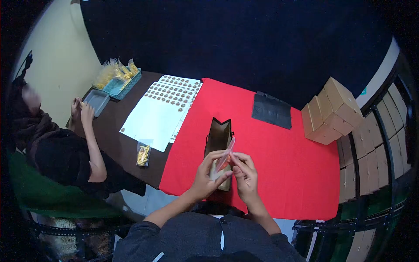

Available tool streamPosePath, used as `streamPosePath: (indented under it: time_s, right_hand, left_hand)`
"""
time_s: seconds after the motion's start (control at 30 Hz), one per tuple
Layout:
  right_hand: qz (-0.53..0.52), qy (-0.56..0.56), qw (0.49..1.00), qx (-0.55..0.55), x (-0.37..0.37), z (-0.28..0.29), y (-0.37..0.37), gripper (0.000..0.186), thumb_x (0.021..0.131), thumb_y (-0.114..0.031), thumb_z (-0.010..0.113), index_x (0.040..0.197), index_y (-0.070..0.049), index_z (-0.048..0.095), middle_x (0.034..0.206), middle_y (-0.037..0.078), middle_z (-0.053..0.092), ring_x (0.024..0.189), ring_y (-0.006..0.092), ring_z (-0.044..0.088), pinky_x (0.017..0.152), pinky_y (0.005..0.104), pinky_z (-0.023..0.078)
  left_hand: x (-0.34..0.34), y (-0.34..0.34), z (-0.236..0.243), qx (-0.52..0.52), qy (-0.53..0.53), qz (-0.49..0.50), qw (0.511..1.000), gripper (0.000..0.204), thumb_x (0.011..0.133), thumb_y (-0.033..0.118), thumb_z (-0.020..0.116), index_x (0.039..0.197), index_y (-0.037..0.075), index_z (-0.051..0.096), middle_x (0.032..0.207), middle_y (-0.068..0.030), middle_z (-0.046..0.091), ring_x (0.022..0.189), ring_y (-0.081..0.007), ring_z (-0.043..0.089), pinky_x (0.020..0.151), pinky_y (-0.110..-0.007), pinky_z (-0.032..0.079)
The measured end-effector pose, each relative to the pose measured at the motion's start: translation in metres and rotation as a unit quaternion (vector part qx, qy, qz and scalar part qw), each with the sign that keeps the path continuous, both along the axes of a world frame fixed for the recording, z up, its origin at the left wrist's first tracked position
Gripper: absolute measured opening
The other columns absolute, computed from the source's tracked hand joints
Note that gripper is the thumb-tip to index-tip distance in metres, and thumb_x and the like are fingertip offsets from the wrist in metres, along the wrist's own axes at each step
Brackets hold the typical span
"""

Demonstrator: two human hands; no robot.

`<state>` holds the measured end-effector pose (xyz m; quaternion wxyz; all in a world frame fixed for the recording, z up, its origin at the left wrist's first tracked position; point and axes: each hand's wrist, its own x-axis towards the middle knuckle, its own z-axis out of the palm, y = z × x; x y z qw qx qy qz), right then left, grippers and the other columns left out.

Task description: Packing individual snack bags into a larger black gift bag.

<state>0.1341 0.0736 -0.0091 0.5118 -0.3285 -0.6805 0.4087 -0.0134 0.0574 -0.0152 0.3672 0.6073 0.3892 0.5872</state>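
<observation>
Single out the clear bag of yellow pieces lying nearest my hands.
The lone bag on the brown table by the white sheets, nearest your left hand; the other bags are bunched at the teal basket, farther away.

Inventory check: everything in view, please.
Cloth: one, red, centre
Bag: one, brown inside, on cloth
Clear piece: one, pinkish, near bag
Sheet: one, black, cloth's far side
Boxes: many, brown, right
Table: one, brown, left
Papers: several, white, mostly on table
Basket: one, teal, table's far end
Tray: one, grey, beside basket
Pouches: several, yellow, basket and table
Curtain: one, navy, background
Racks: several, black, both sides
Person: one, dark clothes, left
Left hand, right hand: two, bare, on piece
</observation>
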Motion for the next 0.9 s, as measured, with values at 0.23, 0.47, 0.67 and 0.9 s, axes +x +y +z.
streamPosePath:
  time_s: [0.23,0.47,0.67,0.9]
  right_hand:
    - [-0.127,0.123,0.984,0.002,-0.007,0.008,0.000,0.035,0.077,-0.016,0.071,0.108,-0.002,0.060,0.115,0.013,0.049,0.101,0.0181,0.050,0.085,0.0305,0.042]
    - [-0.046,0.072,0.996,0.021,0.007,0.008,-0.011,0.008,0.079,-0.004,0.066,0.086,0.000,0.063,0.090,0.012,0.061,0.089,0.0212,0.058,0.079,0.0310,0.045]
    - [-0.047,0.107,0.993,-0.033,0.013,0.003,-0.019,0.006,0.078,-0.003,0.066,0.081,0.001,0.063,0.084,0.013,0.062,0.082,0.0211,0.060,0.075,0.0297,0.046]
    - [-0.064,0.078,0.995,0.004,0.003,0.008,-0.019,0.008,0.080,-0.006,0.066,0.083,0.001,0.063,0.082,0.012,0.063,0.078,0.0206,0.060,0.071,0.0296,0.046]
  left_hand:
    - [-0.008,-0.002,-0.004,0.078,-0.050,-0.066,0.993,0.028,0.083,-0.007,0.046,0.106,0.002,0.060,0.113,-0.0152,0.059,0.111,-0.0276,0.054,0.094,-0.037,0.041]
    - [-0.013,-0.014,-0.006,0.027,-0.070,-0.127,0.989,0.021,0.088,0.006,0.050,0.105,0.002,0.060,0.107,-0.0143,0.062,0.107,-0.0257,0.056,0.099,-0.042,0.035]
    - [-0.017,-0.020,0.002,-0.056,-0.066,-0.149,0.985,0.031,0.094,0.025,0.046,0.106,0.000,0.061,0.108,-0.0142,0.061,0.104,-0.0242,0.057,0.093,-0.036,0.041]
    - [-0.022,-0.021,-0.002,-0.081,-0.078,-0.135,0.984,0.037,0.096,0.029,0.041,0.114,-0.001,0.055,0.109,-0.0134,0.060,0.104,-0.0213,0.055,0.092,-0.034,0.041]
